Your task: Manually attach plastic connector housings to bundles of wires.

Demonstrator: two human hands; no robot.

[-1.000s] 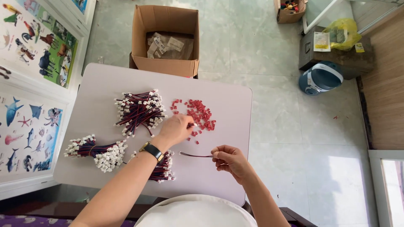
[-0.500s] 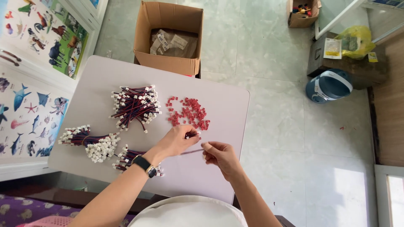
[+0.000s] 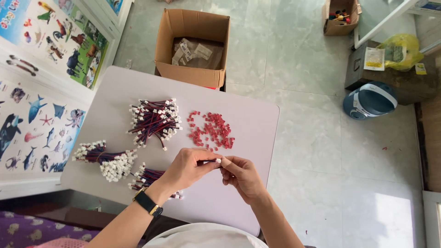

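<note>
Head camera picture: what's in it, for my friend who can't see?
Two hands, left hand and right hand, pinch a short wire together above a pale table. Wire bundles and small red connectors lie on it, with a cardboard box beyond.

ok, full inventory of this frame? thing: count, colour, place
table: 1, pale lilac, centre
red connectors: loose pile, table centre-right
loose wires: 1 heap, red-black with white plugs, left of the pile
tied bundle: 1, white plugs, table left
small bundle: 1, partly under left wrist
open box: 1, brown cardboard, floor beyond table, holds bags
small box: 1, cardboard, top right
blue case: 1, floor right
posters: animal pictures, left
watch: 1, black, left wrist
left hand, right hand: together pinching one wire
</note>
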